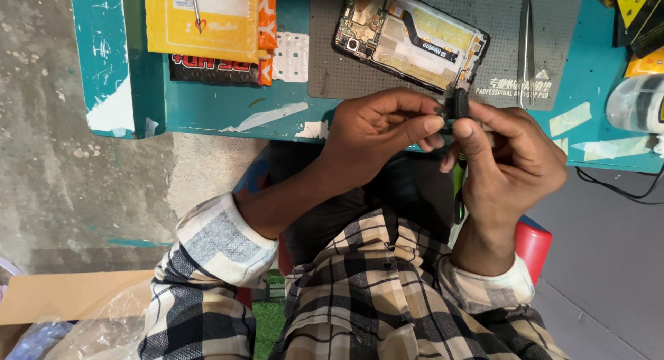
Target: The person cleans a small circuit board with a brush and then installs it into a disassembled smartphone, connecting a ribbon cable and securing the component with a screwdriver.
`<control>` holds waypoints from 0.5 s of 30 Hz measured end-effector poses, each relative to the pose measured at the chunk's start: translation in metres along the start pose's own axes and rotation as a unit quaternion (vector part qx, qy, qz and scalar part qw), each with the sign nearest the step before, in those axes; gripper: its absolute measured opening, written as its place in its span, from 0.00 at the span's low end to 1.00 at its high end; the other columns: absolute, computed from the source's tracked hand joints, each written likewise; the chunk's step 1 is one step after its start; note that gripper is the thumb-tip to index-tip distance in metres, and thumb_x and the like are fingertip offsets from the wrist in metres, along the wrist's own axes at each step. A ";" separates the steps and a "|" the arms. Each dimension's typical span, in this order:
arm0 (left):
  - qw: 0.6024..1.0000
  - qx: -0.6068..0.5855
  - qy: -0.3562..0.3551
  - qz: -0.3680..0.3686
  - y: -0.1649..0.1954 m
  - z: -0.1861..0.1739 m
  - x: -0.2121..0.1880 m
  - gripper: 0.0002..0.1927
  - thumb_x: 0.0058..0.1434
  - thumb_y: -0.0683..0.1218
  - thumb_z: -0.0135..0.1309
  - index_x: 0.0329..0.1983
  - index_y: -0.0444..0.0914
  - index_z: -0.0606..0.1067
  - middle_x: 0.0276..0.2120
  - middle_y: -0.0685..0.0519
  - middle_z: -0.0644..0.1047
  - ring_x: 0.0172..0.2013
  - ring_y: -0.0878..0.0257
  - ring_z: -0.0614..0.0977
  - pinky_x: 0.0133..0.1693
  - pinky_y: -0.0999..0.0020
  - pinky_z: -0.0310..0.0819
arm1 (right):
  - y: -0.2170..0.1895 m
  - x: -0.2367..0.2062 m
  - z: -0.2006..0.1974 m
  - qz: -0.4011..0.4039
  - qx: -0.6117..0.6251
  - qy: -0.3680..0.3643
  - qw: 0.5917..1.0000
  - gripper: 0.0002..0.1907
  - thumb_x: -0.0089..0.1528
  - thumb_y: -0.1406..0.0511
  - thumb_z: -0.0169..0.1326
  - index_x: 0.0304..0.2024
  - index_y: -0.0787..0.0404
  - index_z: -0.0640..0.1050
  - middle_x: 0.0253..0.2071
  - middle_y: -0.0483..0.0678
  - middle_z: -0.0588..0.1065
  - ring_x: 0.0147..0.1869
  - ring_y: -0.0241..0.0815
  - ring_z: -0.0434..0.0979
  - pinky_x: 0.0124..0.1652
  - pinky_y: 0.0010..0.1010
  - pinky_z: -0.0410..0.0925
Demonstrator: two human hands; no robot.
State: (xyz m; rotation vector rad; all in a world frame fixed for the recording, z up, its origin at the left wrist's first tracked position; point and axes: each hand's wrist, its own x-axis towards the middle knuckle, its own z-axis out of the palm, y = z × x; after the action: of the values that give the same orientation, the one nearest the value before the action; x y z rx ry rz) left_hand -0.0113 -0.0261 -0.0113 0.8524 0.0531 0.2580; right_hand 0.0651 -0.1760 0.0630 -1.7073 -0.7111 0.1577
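Observation:
My left hand (377, 128) and my right hand (508, 163) meet just below the table edge. Both pinch a small black tool (460, 105) between fingertips; its green-and-black shaft (458, 194) runs down inside my right fist. The left thumb and forefinger touch the tool's black head. Above the hands an opened smartphone (408, 38) lies on a grey work mat (498, 14), its back removed so that the boards and a flex cable show.
A teal table (228, 107) with worn paint holds yellow and orange packets (207, 21), metal tweezers (527, 35) on the mat, and a clear plastic container (636, 104) at right. A black cable (615, 187) hangs off the right. Concrete floor, cardboard and plastic bags lie at lower left.

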 end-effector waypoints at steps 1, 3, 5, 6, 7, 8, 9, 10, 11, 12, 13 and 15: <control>1.000 0.002 0.002 0.001 0.000 0.000 0.000 0.13 0.72 0.41 0.58 0.55 0.28 0.76 0.45 0.47 0.82 0.44 0.64 0.86 0.47 0.70 0.84 | 0.000 0.000 0.000 -0.002 0.000 0.001 1.000 0.05 0.74 0.77 0.63 0.52 0.73 0.80 0.38 0.54 0.79 0.33 0.36 0.80 0.28 0.21 0.72; 1.000 0.006 0.005 0.001 0.000 0.000 0.001 0.13 0.72 0.41 0.58 0.55 0.28 0.76 0.44 0.47 0.82 0.44 0.64 0.86 0.47 0.70 0.84 | 0.002 0.000 0.000 -0.005 0.000 0.000 1.000 0.05 0.73 0.77 0.63 0.52 0.73 0.80 0.37 0.55 0.79 0.32 0.36 0.80 0.28 0.21 0.72; 1.000 0.002 0.002 0.001 -0.001 0.000 0.001 0.13 0.72 0.41 0.58 0.55 0.28 0.76 0.44 0.47 0.82 0.44 0.64 0.86 0.47 0.70 0.84 | 0.003 0.000 -0.001 -0.005 0.002 0.002 1.000 0.06 0.73 0.77 0.63 0.51 0.73 0.80 0.37 0.55 0.79 0.32 0.36 0.80 0.28 0.21 0.72; 1.000 -0.001 -0.001 0.001 -0.001 0.000 0.001 0.13 0.72 0.41 0.58 0.55 0.28 0.76 0.44 0.47 0.82 0.44 0.64 0.86 0.47 0.70 0.84 | 0.003 0.000 -0.001 -0.004 0.004 0.002 1.000 0.06 0.73 0.77 0.62 0.51 0.73 0.80 0.37 0.55 0.79 0.32 0.36 0.80 0.28 0.21 0.71; 1.000 -0.002 -0.001 0.001 -0.001 0.001 0.001 0.13 0.72 0.41 0.58 0.55 0.28 0.76 0.44 0.47 0.82 0.44 0.64 0.86 0.47 0.70 0.84 | 0.004 0.000 -0.001 -0.003 0.005 0.002 1.000 0.06 0.73 0.77 0.62 0.51 0.73 0.80 0.37 0.55 0.79 0.32 0.36 0.80 0.27 0.21 0.71; 1.000 -0.003 0.000 0.001 -0.001 0.000 0.000 0.13 0.72 0.41 0.58 0.55 0.28 0.76 0.44 0.47 0.82 0.44 0.64 0.85 0.47 0.70 0.84 | 0.004 0.000 -0.001 -0.003 0.009 0.002 1.000 0.05 0.73 0.77 0.62 0.51 0.73 0.80 0.37 0.55 0.79 0.32 0.36 0.80 0.27 0.21 0.71; 1.000 -0.004 0.000 0.002 -0.001 0.001 0.000 0.13 0.72 0.41 0.58 0.55 0.28 0.76 0.44 0.47 0.82 0.44 0.64 0.85 0.47 0.70 0.84 | 0.005 0.000 -0.002 0.001 0.017 0.002 1.000 0.05 0.73 0.77 0.62 0.51 0.74 0.80 0.37 0.55 0.79 0.32 0.37 0.80 0.27 0.21 0.71; 1.000 -0.006 -0.002 0.001 -0.001 0.000 0.000 0.13 0.73 0.41 0.58 0.55 0.28 0.76 0.44 0.47 0.82 0.44 0.64 0.85 0.47 0.70 0.83 | 0.005 -0.001 -0.002 0.005 0.025 0.001 1.000 0.05 0.74 0.77 0.62 0.52 0.74 0.80 0.37 0.55 0.79 0.31 0.37 0.79 0.28 0.22 0.71; 1.000 -0.008 -0.003 0.001 -0.001 0.000 0.001 0.12 0.73 0.41 0.58 0.55 0.28 0.76 0.44 0.47 0.82 0.43 0.64 0.85 0.47 0.70 0.83 | 0.006 -0.001 -0.002 0.013 0.039 0.001 0.999 0.05 0.74 0.77 0.61 0.52 0.74 0.80 0.37 0.56 0.79 0.31 0.37 0.79 0.28 0.22 0.71; 1.000 -0.010 -0.005 0.000 -0.001 0.000 0.001 0.12 0.73 0.41 0.57 0.55 0.29 0.76 0.44 0.47 0.82 0.43 0.65 0.85 0.47 0.70 0.83 | 0.006 -0.001 -0.002 0.022 0.054 0.001 0.998 0.05 0.74 0.77 0.61 0.52 0.75 0.79 0.37 0.56 0.78 0.32 0.37 0.79 0.28 0.23 0.71; 1.000 -0.013 -0.007 -0.001 -0.002 0.000 0.001 0.12 0.73 0.42 0.57 0.55 0.29 0.76 0.44 0.48 0.82 0.44 0.65 0.85 0.47 0.70 0.83 | 0.007 -0.002 -0.003 0.030 0.070 0.002 0.997 0.06 0.74 0.77 0.60 0.52 0.75 0.79 0.38 0.56 0.78 0.32 0.37 0.79 0.28 0.23 0.71; 1.000 -0.018 -0.011 -0.001 -0.002 0.000 0.001 0.12 0.73 0.42 0.57 0.54 0.29 0.76 0.45 0.48 0.81 0.44 0.64 0.85 0.48 0.70 0.83 | 0.008 -0.003 -0.003 0.042 0.098 0.004 0.994 0.06 0.74 0.76 0.59 0.52 0.75 0.79 0.38 0.56 0.78 0.32 0.38 0.79 0.28 0.24 0.72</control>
State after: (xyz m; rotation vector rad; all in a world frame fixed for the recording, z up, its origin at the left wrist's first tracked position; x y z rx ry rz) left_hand -0.0101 -0.0271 -0.0132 0.8195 0.0293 0.2469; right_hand 0.0668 -0.1805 0.0557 -1.5497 -0.5974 0.2704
